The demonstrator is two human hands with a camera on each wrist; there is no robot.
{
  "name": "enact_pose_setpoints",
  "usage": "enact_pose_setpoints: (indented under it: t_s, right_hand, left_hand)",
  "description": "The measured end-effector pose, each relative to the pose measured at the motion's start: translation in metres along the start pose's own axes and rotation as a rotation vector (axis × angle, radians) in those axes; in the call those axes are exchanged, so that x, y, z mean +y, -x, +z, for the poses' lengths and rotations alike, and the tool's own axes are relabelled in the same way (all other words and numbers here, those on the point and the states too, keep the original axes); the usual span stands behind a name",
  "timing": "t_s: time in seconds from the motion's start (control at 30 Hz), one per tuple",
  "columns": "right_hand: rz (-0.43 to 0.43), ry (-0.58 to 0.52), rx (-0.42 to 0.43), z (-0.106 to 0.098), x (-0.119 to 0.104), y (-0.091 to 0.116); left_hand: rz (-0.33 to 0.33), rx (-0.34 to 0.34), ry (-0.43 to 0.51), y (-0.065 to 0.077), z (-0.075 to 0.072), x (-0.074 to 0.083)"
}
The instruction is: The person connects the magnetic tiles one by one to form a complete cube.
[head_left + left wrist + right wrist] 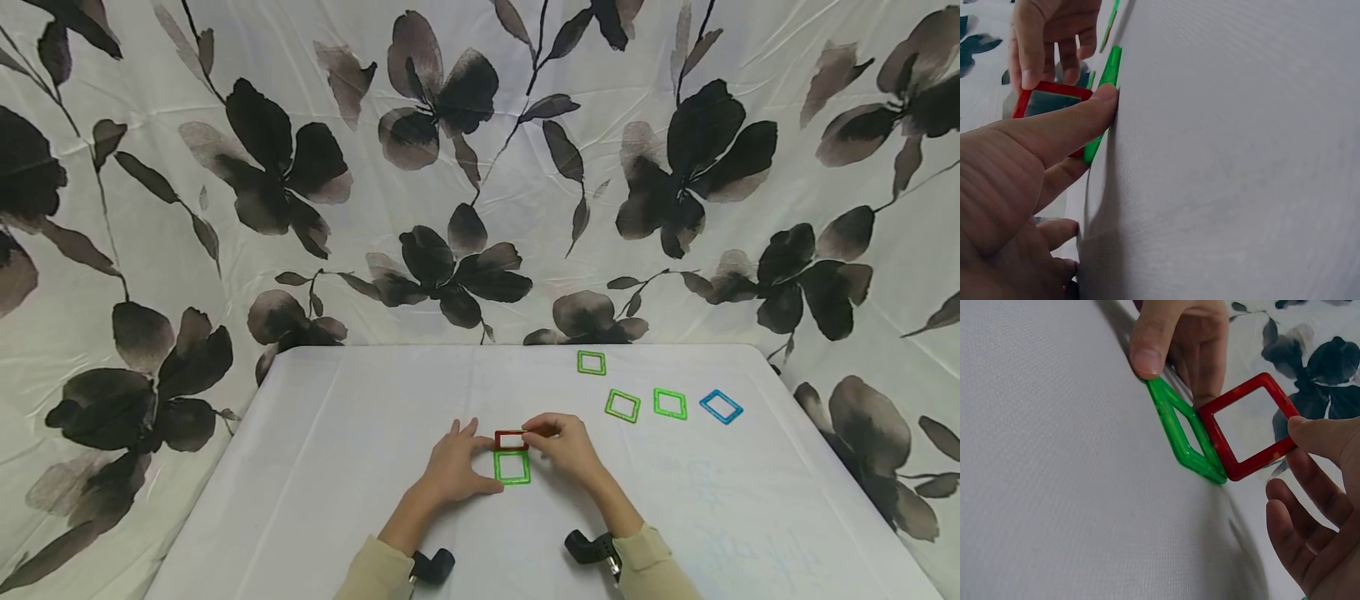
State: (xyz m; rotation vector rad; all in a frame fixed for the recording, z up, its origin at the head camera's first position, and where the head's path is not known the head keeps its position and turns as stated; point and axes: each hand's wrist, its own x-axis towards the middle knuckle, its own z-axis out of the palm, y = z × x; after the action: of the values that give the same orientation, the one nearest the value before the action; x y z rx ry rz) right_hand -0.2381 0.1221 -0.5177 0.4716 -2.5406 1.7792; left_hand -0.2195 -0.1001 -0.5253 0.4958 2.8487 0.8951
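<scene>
A green square magnetic tile (pixel 513 481) lies low over the white table, its frame open in the middle. My left hand (pixel 452 463) holds it from the left side, thumb at the near edge and index finger at the far edge. Along that far edge stands a red square magnetic tile (pixel 1217 445), tilted up at an angle to the green one, their edges meeting. My right hand (pixel 566 446) pinches the red tile's outer right side between thumb and fingers. In the right wrist view, its other fingers curl loosely below.
Farther back on the right of the white table (pixel 337 417) lie three green square tiles, one a back tile (pixel 591 372) near the far edge. A blue square tile (pixel 713 413), turned like a diamond, lies rightmost. A flower-patterned cloth (pixel 540 192) hangs behind the table.
</scene>
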Motion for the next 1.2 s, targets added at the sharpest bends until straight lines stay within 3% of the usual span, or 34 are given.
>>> enact_pose_setpoints:
  t_s: [0.23,0.47,0.93,1.2]
  right_hand:
    - [-0.051,0.010,-0.034,-0.005,-0.029,0.006]
    - [-0.063,0.046,-0.037,0.000,0.010,-0.009]
    - [-0.040,0.026,-0.038,0.005,0.013,-0.009]
    - [-0.016,0.018,-0.047,0.005,0.010,-0.010]
  left_hand:
    - [0.011,0.010,0.007,-0.003,0.004,-0.007]
    - [0.005,0.006,0.012,-0.004,0.003,-0.009]
    - [0.029,-0.019,0.031,-0.001,0.001,-0.010]
    - [0.060,0.031,0.014,-0.006,-0.002,-0.014]
